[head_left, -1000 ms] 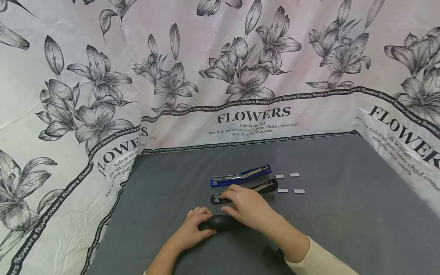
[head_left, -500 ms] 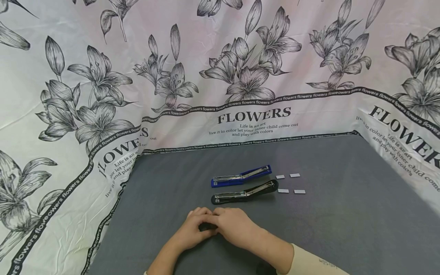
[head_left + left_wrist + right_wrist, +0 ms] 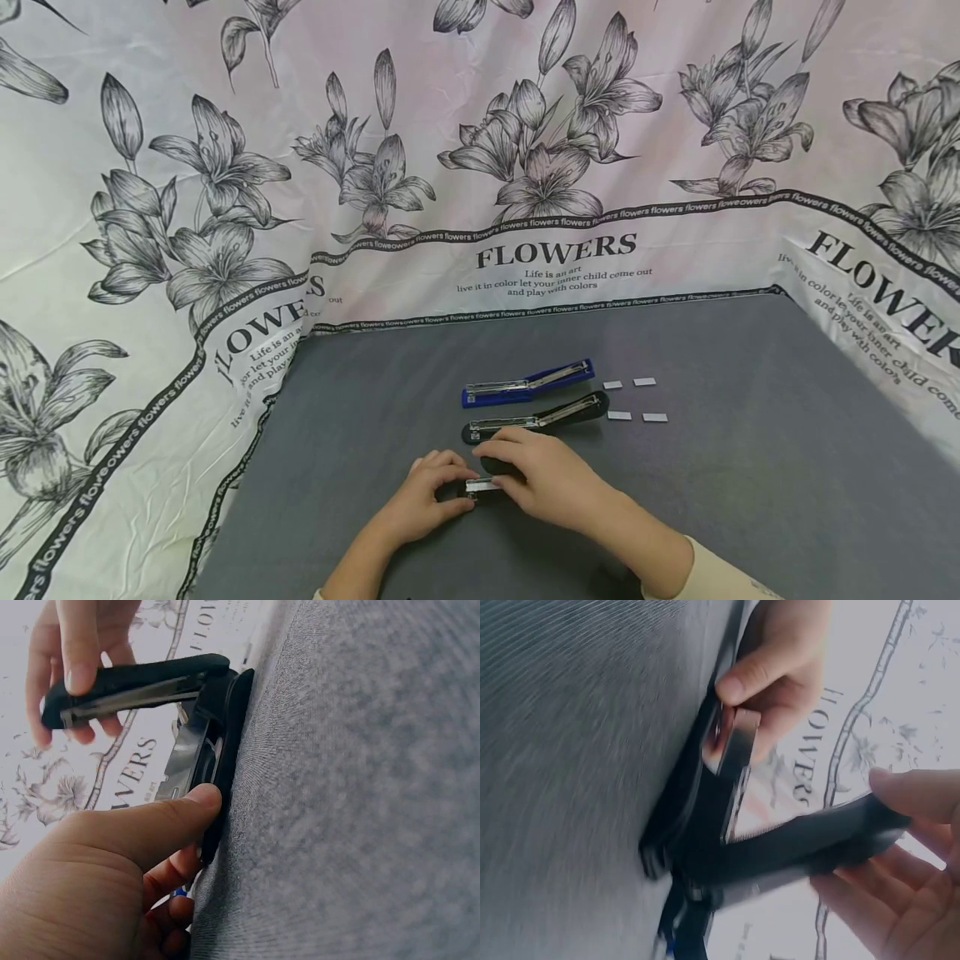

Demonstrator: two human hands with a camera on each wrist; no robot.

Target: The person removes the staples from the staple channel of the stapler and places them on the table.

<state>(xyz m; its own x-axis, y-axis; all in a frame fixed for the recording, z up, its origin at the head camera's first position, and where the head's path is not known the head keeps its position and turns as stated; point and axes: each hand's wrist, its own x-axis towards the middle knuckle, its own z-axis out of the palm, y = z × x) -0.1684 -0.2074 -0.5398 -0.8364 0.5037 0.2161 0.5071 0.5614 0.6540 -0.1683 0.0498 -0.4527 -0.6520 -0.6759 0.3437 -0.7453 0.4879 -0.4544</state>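
A black stapler point(image 3: 810, 840) stands on the grey cloth between both hands, its top arm swung up from the base and its metal staple channel point(image 3: 180, 761) bared. My left hand point(image 3: 420, 498) pinches the front of the base between thumb and fingers. The right hand point(image 3: 553, 477) grips the free end of the raised arm, thumb on one side and fingers on the other. Just beyond them lie a second black stapler point(image 3: 573, 412) and a blue stapler point(image 3: 495, 392), both spread wide with their metal channels showing.
Several small pale strips point(image 3: 619, 416) lie in two rows to the right of the spread staplers. A grey cloth point(image 3: 750, 467) covers the table. Flower-printed white fabric point(image 3: 555, 275) rises around its back and sides.
The right hand came down from above the second black stapler to the nearer one, then lifted its top arm, exposing the metal channel. The left hand has stayed at the front end.
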